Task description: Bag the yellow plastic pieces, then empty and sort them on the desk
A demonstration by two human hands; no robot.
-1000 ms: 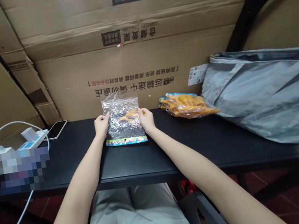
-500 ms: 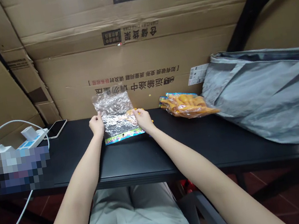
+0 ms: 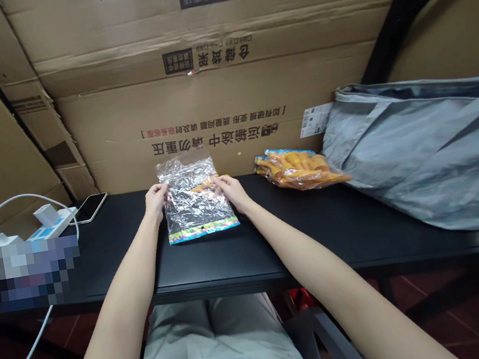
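Note:
A clear plastic bag (image 3: 196, 207) with a bright patterned strip along its near edge is held up between my hands over the black table. My left hand (image 3: 156, 202) pinches its left side, fingers closed. On the right side my right hand (image 3: 231, 191) grips the bag the same way. Something orange (image 3: 204, 185) shows through or behind the plastic close to my right fingers; I cannot tell which. To the right lies a bag of orange pieces (image 3: 299, 169), in clear plastic with a blue patterned strip at its back.
A large grey fabric bag (image 3: 428, 162) fills the table's right side. At the left are a power strip (image 3: 54, 227) with a charger and white cable, and a phone (image 3: 89, 207). Cardboard (image 3: 208, 99) walls the back of the black table (image 3: 217, 265).
The clear bag has come slightly nearer and lower, and its plastic lies flatter. Both hands still hold its sides. The orange thing behind or in it shows more through the plastic.

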